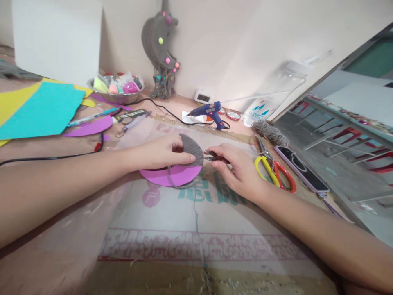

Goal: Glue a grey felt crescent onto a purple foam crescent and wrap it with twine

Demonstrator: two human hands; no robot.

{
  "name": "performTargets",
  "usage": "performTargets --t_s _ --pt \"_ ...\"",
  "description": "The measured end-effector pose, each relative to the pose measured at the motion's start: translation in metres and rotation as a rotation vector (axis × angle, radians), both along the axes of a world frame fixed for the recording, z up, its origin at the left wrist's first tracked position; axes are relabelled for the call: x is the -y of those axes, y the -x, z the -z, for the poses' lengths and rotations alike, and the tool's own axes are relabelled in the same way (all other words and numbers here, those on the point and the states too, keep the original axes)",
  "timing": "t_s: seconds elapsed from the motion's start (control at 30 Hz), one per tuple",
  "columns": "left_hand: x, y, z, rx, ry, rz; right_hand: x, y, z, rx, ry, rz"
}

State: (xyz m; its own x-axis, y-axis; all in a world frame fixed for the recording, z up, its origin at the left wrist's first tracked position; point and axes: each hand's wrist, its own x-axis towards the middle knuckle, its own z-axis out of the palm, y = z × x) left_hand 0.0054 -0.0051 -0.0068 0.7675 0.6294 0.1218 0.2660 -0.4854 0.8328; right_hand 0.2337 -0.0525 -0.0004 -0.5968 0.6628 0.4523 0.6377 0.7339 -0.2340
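My left hand [162,152] grips a purple foam crescent [172,176], its thumb pressed on the part wound tightly with grey yarn [193,147]. Below the thumb the purple foam is bare, and a loose loop of yarn hangs over it. A thin strand [197,215] runs down the sheet towards me. Just right of the wound edge, my right hand [241,166] is closed around small dark thread snips [219,157], their tips pointing left at the crescent. Its fingers partly hide the handles.
Behind are a blue glue gun [208,111], a small clock [203,97] and a metal bowl [115,95] of bagged clay. A yarn-wrapped moon [161,41] hangs on the wall. Scissors [276,172], a yarn skein [270,133] and a phone [302,169] lie right; foam sheets [43,110] left.
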Motion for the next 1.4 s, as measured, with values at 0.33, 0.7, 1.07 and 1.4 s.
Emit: performTargets --t_s 0.33,0.7,1.07,1.4 --pt "0.0007 -0.0004 -0.0013 0.005 0.029 0.006 -0.0028 -0.0051 -0.0003 0.196 -0.249 -0.045" --pt "-0.0004 -0.0001 -0.0001 0.014 0.024 0.01 -0.0034 -0.0057 -0.0009 0.224 -0.256 -0.016" --pt "-0.0011 0.0002 0.0 -0.011 0.063 -0.01 -0.0033 -0.0061 0.0008 0.182 -0.237 -0.004" --pt "-0.002 0.0009 -0.0026 -0.042 0.016 -0.022 -0.003 -0.004 -0.0009 0.191 -0.27 -0.041"
